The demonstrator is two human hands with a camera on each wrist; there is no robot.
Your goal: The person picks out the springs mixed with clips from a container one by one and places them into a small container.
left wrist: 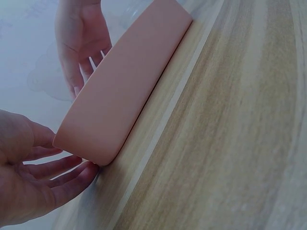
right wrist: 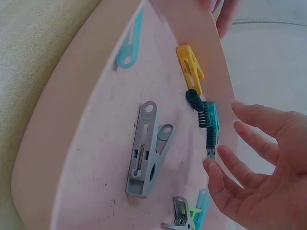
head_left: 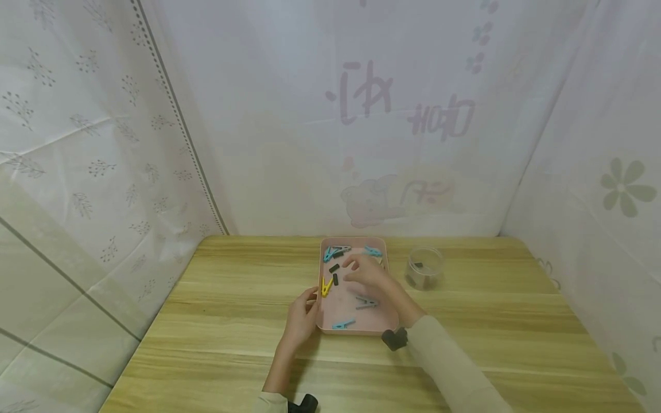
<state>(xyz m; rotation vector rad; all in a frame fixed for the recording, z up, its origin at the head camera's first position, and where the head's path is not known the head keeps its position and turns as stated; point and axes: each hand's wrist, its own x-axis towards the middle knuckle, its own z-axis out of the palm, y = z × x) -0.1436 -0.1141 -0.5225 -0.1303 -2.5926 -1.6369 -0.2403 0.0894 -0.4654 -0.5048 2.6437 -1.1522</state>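
Observation:
A pink rectangular tray (head_left: 341, 312) lies on the table with clothespins and several small dark ribbed coils in it. My left hand (head_left: 301, 318) holds the tray's left side, its thumb at the rim and its fingers against the outer wall (left wrist: 110, 91). Above the tray's far half hovers my right hand (right wrist: 264, 167), fingers spread and bent a little, holding nothing. Beside its fingertips are the dark coils (right wrist: 203, 117). A yellow clothespin (right wrist: 190, 69) leans at the left wall. A grey clothespin (right wrist: 146, 153) and a blue clothespin (head_left: 343, 324) lie in the near half.
Just right of the tray stands a clear round jar (head_left: 424, 269) with some dark pieces inside. More blue and grey clothespins (head_left: 335, 251) sit in the tray's far corners. The wooden table (head_left: 227, 321) ends at patterned white curtains (head_left: 289, 143) behind and on both sides.

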